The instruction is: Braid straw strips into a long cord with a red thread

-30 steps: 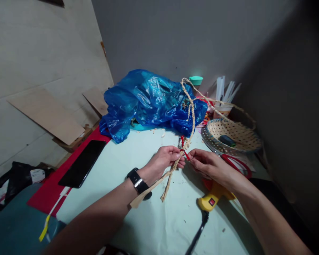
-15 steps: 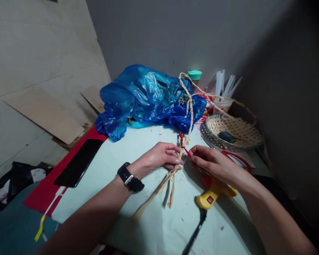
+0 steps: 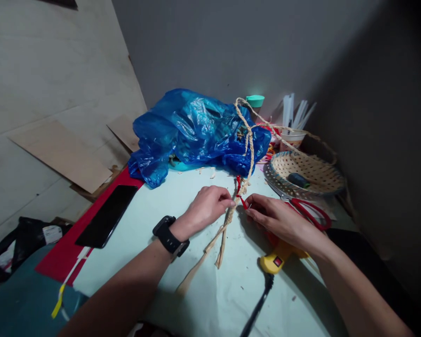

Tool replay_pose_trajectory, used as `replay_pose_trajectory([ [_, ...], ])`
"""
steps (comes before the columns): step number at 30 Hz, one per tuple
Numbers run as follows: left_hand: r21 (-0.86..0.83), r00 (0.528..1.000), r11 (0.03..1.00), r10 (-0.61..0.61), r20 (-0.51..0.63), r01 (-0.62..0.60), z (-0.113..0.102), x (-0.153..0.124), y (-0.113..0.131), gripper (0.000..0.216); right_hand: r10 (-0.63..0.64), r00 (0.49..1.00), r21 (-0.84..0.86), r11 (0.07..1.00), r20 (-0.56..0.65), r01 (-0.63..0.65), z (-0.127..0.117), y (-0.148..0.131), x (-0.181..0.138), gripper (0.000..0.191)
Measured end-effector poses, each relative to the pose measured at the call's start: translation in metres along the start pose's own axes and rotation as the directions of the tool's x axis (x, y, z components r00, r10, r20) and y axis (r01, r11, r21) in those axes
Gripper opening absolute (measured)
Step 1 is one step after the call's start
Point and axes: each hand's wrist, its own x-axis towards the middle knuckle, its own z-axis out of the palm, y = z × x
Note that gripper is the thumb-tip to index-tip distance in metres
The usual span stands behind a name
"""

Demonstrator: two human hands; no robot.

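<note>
A pale braided raffia cord hangs down over the blue bag to the middle of the table, its loose strand ends splayed towards me. A thin red ribbon is tied around the braid near its lower part. My left hand, with a black watch at the wrist, pinches the braid beside the red knot. Between thumb and fingertips, my right hand grips one end of the ribbon, pulled out to the right. The ribbon's other end points up, away from me.
A crumpled blue plastic bag covers the back. At right are a woven basket, a cup of white sticks, red-handled scissors, and a yellow glue gun under my right hand. A black phone lies left.
My left fingers have shifted up the braid to just beside the red knot. My right hand, still on the ribbon end, has moved slightly left. The loose strands have swung a little.
</note>
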Motion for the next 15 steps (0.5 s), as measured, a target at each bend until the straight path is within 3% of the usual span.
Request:
replay_pose_trajectory([
  [3, 0.202, 0.995, 0.977, 0.084, -0.060, -0.070, -0.003, -0.002, 0.007, 0.018, 0.018, 1.000, -0.095, 0.995, -0.014, -0.019, 0.003, -0.006, -0.001, 0.021],
  [9, 0.186, 0.993, 0.976, 0.115, 0.010, -0.115, 0.002, -0.007, 0.014, 0.019, -0.005, 1.000, -0.114, 0.993, -0.005, 0.005, 0.010, -0.004, 0.004, 0.019],
  [15, 0.155, 0.994, 0.985, 0.088, -0.061, -0.078, 0.005, -0.007, 0.012, 0.023, -0.034, 0.998, -0.118, 0.993, -0.046, 0.028, 0.019, 0.006, 0.007, 0.018],
])
